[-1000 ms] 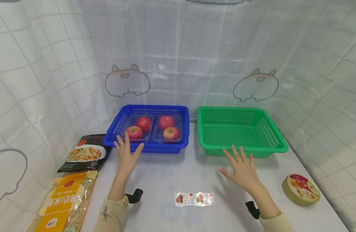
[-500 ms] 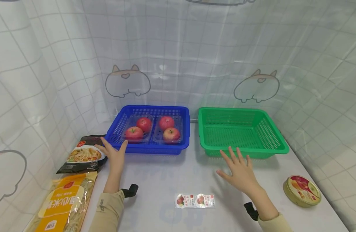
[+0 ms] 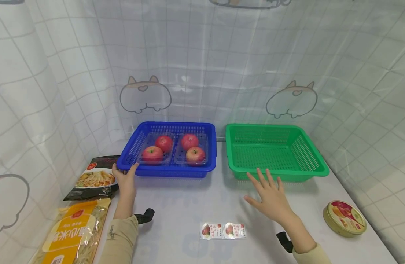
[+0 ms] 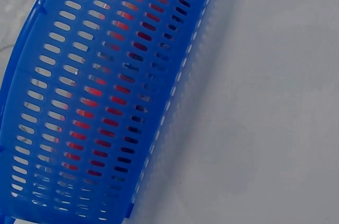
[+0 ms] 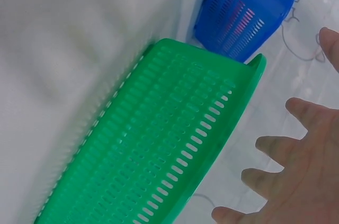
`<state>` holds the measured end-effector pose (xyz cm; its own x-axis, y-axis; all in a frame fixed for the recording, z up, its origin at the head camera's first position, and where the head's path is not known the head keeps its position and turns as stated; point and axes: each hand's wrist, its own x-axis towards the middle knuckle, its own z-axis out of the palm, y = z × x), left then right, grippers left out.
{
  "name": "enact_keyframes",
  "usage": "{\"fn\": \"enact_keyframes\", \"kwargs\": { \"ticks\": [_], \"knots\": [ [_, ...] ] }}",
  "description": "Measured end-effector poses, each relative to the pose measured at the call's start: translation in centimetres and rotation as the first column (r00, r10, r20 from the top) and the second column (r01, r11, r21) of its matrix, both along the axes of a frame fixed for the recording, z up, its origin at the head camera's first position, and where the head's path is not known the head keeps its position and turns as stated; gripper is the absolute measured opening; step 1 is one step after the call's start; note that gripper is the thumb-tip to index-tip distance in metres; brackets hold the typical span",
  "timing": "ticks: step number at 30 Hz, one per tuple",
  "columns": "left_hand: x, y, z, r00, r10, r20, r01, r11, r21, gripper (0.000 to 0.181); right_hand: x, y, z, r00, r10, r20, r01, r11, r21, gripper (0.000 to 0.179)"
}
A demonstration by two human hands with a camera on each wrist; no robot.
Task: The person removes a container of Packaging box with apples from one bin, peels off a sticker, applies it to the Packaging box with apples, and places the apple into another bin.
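At the front left corner of the blue plastic basket (image 3: pixel 176 171), my left hand (image 3: pixel 125 181) grips the rim, its thumb at the front side and the fingers around the corner. Inside the basket lie two clear plastic boxes, each with two red apples (image 3: pixel 152 154). The left wrist view is filled by the basket's slotted side (image 4: pixel 100 97), with no hand showing. My right hand (image 3: pixel 271 200) hovers with spread fingers just before the green basket (image 3: pixel 278 172), holding nothing. In the right wrist view its fingers (image 5: pixel 270 150) are apart from the green rim.
Left of the blue basket lie a black noodle packet (image 3: pixel 96 179) and a yellow noodle bag (image 3: pixel 70 233). Two apple stickers (image 3: pixel 223 231) lie near the front middle. A round gold tin (image 3: pixel 345 218) sits at the right. A checked curtain (image 3: pixel 202 55) surrounds the table.
My left hand has moved left from before the apples to the blue basket's corner and taken hold of the rim. The right hand has shifted slightly left, its fingers still spread.
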<state>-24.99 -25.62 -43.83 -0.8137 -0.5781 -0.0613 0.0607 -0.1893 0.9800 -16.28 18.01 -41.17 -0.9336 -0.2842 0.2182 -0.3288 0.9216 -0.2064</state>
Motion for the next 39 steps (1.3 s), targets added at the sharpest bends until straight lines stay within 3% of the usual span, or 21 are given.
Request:
{"fn": "enact_keyframes", "kwargs": {
  "ticks": [5, 11, 23, 30, 35, 39],
  "knots": [
    [0.0, -0.1, -0.4, 1.0, 0.005, -0.026, -0.005, 1.0, -0.002, 0.09, -0.1, -0.2, 0.1, 1.0, 0.016, -0.024, -0.015, 1.0, 0.016, 0.073],
    [-0.2, -0.1, -0.6, 1.0, 0.003, -0.001, -0.003, 1.0, -0.023, 0.09, -0.7, -0.9, 0.7, 0.996, 0.043, -0.075, -0.041, 0.999, 0.024, 0.07],
    [-0.2, -0.4, -0.8, 1.0, -0.003, -0.01, 0.002, 0.999, -0.052, 0.088, -3.6, -5.2, 2.8, 0.984, 0.157, -0.082, -0.17, 0.969, -0.181, 0.057],
    [-0.1, -0.6, -0.9, 1.0, 0.0, 0.002, 0.001, 0.998, -0.067, 0.088, -5.9, -8.7, 3.1, 0.98, 0.198, 0.01, -0.187, 0.94, -0.284, 0.051],
    [-0.1, -0.6, -1.1, 1.0, -0.002, -0.006, 0.002, 0.998, -0.069, 0.088, -7.6, -10.9, 3.5, 0.969, 0.224, 0.104, -0.165, 0.901, -0.401, 0.049],
    [-0.1, -0.6, -1.2, 1.0, -0.002, -0.006, 0.001, 0.998, -0.069, 0.087, -9.2, -12.8, 3.6, 0.961, 0.243, 0.133, -0.162, 0.882, -0.443, 0.048]
  ]
}}
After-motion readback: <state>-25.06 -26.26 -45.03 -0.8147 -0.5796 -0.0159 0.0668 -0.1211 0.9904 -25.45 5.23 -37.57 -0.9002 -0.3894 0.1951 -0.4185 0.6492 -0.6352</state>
